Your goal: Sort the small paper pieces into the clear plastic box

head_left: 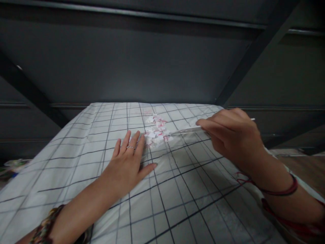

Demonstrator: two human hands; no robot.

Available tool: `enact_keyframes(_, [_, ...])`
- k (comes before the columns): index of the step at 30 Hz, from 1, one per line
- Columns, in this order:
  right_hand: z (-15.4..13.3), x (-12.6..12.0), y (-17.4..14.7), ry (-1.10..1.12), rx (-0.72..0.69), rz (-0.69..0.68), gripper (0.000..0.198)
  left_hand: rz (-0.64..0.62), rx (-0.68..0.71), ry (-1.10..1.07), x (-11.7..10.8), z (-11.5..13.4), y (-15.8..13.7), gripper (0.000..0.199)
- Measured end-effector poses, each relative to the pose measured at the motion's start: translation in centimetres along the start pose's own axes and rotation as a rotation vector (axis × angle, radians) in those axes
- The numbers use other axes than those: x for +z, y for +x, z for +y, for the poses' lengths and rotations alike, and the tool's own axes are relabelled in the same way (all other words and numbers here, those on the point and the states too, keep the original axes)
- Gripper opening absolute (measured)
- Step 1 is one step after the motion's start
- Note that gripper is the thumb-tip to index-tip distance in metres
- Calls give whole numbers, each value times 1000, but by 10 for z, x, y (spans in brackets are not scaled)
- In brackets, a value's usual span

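Observation:
My left hand (129,157) lies flat on the checked cloth (162,189), fingers spread, with a ring on one finger. Its fingertips are beside a small heap of torn white paper scraps (156,130), some marked pink or red. My right hand (231,135) is closed around a thin white stick (195,128). The stick's far end reaches left to the scraps and is smeared by motion, so its tip and exact kind are unclear. A short bit of the stick pokes out behind the hand.
A dark grey panelled wall (142,61) with metal frame bars rises right behind the cloth-covered surface. Wooden flooring (299,166) shows low at the right. Some plastic-wrapped items (15,166) lie at the far left, below the cloth's edge.

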State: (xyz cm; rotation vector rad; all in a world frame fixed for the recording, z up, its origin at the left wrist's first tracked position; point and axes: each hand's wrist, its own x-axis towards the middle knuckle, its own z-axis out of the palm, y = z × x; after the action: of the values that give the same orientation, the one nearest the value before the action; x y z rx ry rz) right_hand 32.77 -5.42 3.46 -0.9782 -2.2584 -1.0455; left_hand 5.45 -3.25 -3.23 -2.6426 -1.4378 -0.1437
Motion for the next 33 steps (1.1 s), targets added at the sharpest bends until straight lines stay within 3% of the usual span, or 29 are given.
enact_keyframes(3, [-1, -1, 2, 29, -53, -23, 28, -8, -3, -16, 0, 0, 0, 83])
enact_keyframes(8, [0, -12, -1, 184, -57, 56, 26, -13, -5, -18, -1, 1, 0, 84])
enact_keyframes(14, [7, -15, -7, 242, -62, 7, 26, 1, 10, -21, 0, 0, 1, 83])
enact_keyframes(21, [11, -18, -12, 303, -31, -13, 26, 70, 146, -83, -7, 0, 2, 60])
enact_keyframes(25, [12, -18, -11, 194, -42, -52, 25, 125, 238, -125, -11, 3, 1, 45])
enact_keyframes(33, [14, -18, -11, 154, -21, -103, 24, 95, 265, -116, -14, 3, 2, 44])
